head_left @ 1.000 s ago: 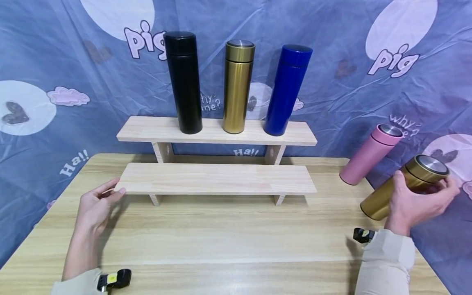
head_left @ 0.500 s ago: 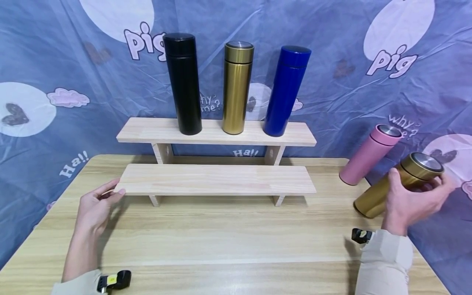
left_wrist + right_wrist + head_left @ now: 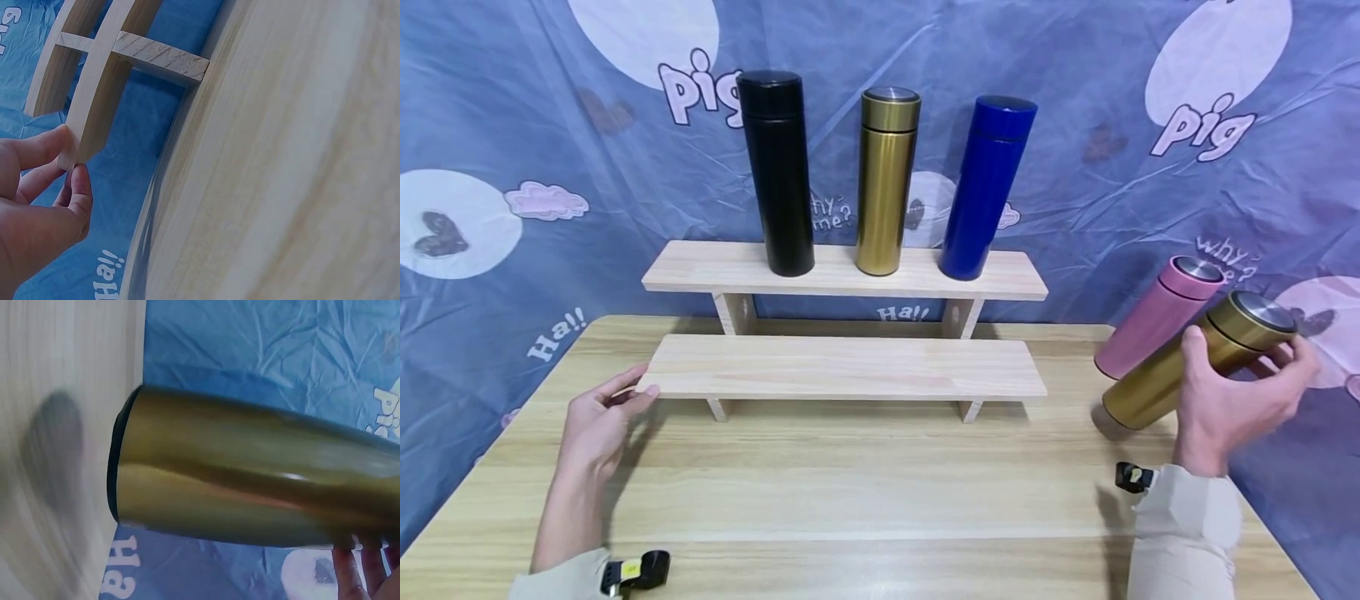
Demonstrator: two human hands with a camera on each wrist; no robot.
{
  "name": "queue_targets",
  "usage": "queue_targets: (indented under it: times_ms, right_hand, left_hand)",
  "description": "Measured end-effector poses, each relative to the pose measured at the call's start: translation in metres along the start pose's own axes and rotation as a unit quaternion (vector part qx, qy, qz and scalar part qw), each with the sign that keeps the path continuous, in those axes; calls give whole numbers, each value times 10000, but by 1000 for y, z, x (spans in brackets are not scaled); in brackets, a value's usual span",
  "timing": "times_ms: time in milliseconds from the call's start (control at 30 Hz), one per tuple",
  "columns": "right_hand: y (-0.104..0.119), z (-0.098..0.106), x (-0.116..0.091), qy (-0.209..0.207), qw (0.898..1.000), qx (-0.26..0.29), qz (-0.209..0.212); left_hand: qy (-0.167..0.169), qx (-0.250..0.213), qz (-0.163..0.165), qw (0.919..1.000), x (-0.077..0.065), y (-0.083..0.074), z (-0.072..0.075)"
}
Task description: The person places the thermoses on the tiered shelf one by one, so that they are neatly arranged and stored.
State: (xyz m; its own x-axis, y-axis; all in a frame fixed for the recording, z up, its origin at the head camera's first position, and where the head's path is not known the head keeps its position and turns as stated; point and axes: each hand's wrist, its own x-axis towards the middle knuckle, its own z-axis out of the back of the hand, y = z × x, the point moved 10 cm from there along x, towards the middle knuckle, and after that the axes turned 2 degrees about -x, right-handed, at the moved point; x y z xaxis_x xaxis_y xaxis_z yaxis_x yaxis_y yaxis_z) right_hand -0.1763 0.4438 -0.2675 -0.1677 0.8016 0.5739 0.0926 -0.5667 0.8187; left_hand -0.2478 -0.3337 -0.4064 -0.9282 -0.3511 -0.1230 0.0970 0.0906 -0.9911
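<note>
My right hand (image 3: 1236, 408) grips a gold thermos bottle (image 3: 1195, 362) near its lid at the right of the table. In the right wrist view the base of this gold bottle (image 3: 250, 475) is raised off the table, with its shadow beside it. At the left, my left hand (image 3: 602, 421) pinches the left end of the lower wooden shelf (image 3: 842, 367) between thumb and fingers. The left wrist view shows the thumb and fingertips on the two faces of that shelf board (image 3: 90, 106). A pink thermos (image 3: 1157, 321) stands just behind the held bottle, partly overlapped by it.
On the upper wooden shelf (image 3: 700, 262) stand a black thermos (image 3: 778, 179), a second gold thermos (image 3: 886, 183) and a blue thermos (image 3: 985, 192). A blue printed cloth (image 3: 1075, 208) hangs behind. The wooden tabletop (image 3: 865, 492) stretches in front of the shelves.
My right hand has lifted the gold bottle off the table and shifted it slightly left, towards the pink one. My left hand keeps its hold on the shelf end.
</note>
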Motion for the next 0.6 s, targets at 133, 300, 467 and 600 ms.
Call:
queue_targets:
  times_ms: [133, 300, 467, 600]
  right_hand:
    - [10, -4, -3, 51, 9998, 196, 22]
    - [20, -8, -5, 85, 9990, 383, 203]
    - [33, -12, -9, 101, 9974, 566, 426]
    - [45, -15, -12, 198, 9955, 802, 459]
  left_hand:
    - [-40, -13, 39, 10000, 0, 0, 0]
    - [-26, -25, 8, 10000, 0, 0, -1]
    - [-30, 30, -1, 10000, 0, -1, -1]
    - [-48, 85, 36, 9999, 0, 0, -1]
